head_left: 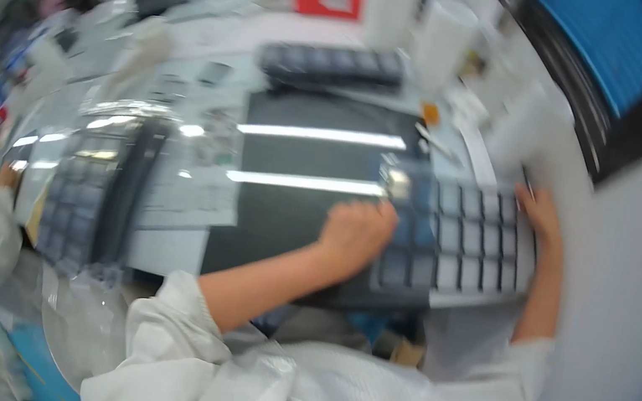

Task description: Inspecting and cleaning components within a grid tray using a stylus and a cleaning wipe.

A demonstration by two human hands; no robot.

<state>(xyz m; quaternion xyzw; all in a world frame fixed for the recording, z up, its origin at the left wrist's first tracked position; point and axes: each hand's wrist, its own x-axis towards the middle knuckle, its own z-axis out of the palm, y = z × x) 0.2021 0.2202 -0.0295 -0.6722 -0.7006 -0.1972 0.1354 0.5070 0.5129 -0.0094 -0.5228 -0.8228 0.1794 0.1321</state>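
While I watch from the head view, I log the bench as follows. Item one: a dark compartment tray point(459, 241) lying flat on the grey mat point(303, 155), right of centre, its grid of square pockets facing up. Pockets toward the right and lower rows show pale squares, which I judge to be filled; those at the left edge look dark and possibly empty, though blur keeps me from counting.

Item two: left hand point(356, 232), curled into a loose fist at the tray's left edge, touching it; whether it pinches a small part I cannot tell.

Item three: right hand point(538, 210), fingers laid on the tray's upper right corner, steadying it rather than gripping.

Item four: a second dark tray point(331, 66) at the far side of the mat, apart from both hands. Item five: a bagged stack of trays point(98, 189) to the left, untouched.

Progress, as I judge it: well under way, the left pockets remaining.
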